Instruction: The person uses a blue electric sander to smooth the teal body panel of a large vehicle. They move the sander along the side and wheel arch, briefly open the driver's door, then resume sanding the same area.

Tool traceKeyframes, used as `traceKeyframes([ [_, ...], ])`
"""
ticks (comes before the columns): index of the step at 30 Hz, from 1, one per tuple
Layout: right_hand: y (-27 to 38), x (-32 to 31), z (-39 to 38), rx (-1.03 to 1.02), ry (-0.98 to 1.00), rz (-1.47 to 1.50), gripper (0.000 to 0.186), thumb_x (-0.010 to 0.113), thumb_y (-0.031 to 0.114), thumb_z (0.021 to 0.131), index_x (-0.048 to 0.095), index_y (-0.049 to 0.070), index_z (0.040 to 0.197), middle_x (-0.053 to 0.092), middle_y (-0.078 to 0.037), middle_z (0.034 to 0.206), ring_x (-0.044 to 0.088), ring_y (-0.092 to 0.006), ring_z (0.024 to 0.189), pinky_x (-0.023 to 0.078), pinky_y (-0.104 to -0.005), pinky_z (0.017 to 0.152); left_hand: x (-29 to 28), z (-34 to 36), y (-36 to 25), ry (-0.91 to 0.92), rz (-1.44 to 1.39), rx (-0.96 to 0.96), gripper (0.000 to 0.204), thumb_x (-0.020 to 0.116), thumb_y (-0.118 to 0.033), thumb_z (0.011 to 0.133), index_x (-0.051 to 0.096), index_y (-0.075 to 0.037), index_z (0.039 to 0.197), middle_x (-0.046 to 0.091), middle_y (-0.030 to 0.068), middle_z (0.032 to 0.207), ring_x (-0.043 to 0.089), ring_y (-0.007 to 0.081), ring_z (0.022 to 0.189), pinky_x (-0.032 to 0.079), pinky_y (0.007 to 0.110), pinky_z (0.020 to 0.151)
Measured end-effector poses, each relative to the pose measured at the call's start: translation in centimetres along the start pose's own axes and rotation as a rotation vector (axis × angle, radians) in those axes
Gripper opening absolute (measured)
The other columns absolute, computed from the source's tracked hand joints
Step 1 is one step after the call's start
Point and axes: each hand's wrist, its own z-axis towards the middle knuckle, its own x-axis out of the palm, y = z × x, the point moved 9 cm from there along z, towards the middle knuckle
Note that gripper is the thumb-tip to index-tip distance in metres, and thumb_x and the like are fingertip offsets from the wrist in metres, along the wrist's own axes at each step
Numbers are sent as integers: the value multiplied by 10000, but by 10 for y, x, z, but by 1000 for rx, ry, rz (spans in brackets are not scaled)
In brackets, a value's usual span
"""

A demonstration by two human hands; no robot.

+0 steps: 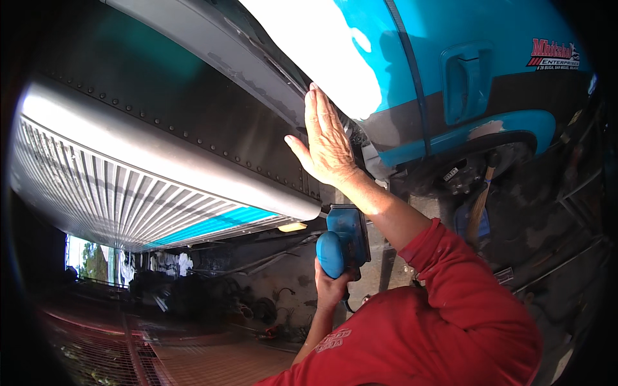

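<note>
Through the head view I have my right hand (329, 145) spread flat at the far side, fingers straight and thumb apart, holding nothing. It lies over or against the lower end of the grey panel (225, 64); I can't tell whether the palm touches. My left hand (333, 286), nearer, is closed around the blue power tool (342, 238), which sits just beside the rounded end of the silver ribbed body (299, 204). Whether the tool is running, I can't tell.

My main worry is that one-handed grip: if the tool kicks or twists, its dark flat face could, I judge, swing right, or its other side could knock the silver corner or the yellow lamp (293, 227) on the left. The dark cord (348, 302) below the tool could snag and tug it off line. My bare right fingers might catch on the panel edge if I slide them carelessly. Glare whites out the bright bodywork (315, 48) on the far side, so I could misjudge the surface. To the right, the broom (481, 206) beside the wheel (454, 174) could trip me if I step that way.
</note>
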Motion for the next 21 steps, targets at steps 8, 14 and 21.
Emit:
traceKeyframes([
  [8, -45, -64, -53, 289, 349, 396, 596, 712, 343, 1043, 630, -126, 1403, 685, -309, 1384, 733, -402, 1218, 578, -457, 1065, 10, 17, -35, -57, -56, 37, 754, 801, 66, 794, 447, -46, 1450, 732, 143, 1113, 763, 256, 901, 635, 371, 760],
  [14, 24, -111, -100, 171, 605, 726, 700, 847, 245, 944, 576, -35, 1526, 634, -239, 1514, 629, -345, 1406, 494, -420, 1182, 38, 24, -76, 3, -22, 136, 769, 860, 40, 777, 494, -43, 1448, 725, 120, 1190, 750, 229, 1026, 641, 393, 861],
  [21, 60, -125, -46, -123, 504, 615, 1089, 876, 412, 876, 299, -58, 1671, 383, -283, 1696, 449, -423, 1543, 380, -494, 1274, 75, 33, -150, -121, -5, 471, 846, 889, -138, 871, 407, -49, 1561, 638, 130, 1378, 679, 233, 1194, 602, 412, 1004],
])
